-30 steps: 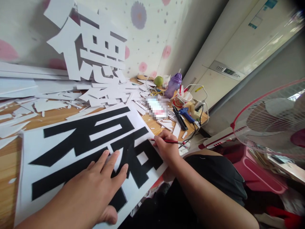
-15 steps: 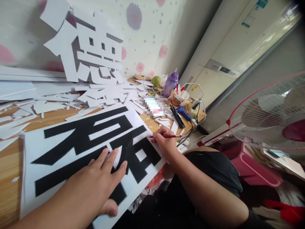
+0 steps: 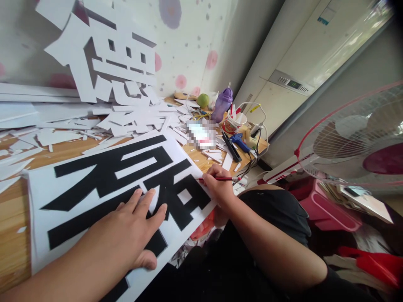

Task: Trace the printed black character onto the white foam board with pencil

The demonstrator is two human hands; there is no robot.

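My left hand (image 3: 132, 226) lies flat with fingers spread, pressing on a black cut-out character (image 3: 78, 184) that rests on a white sheet (image 3: 40, 235). Between the fingers of my right hand (image 3: 218, 184) is a red and black pencil (image 3: 222, 179). Its tip points left and meets the right part of the sheet, close beside the upper edge of the black shape. The lower part of the black character is hidden under my left hand and forearm.
White offcuts (image 3: 135, 119) pile up behind the sheet, below a large white cut-out character (image 3: 110, 58) against the wall. To the right are a blurred phone (image 3: 201, 135), a purple bottle (image 3: 223, 105), a paper cup (image 3: 233, 123), a blue glue gun (image 3: 241, 142) and a fan (image 3: 352, 138).
The view has shifted slightly, so most things sit a little further left and higher. My right hand stays by the same edge of the black shape with the pencil; my left hand keeps its place.
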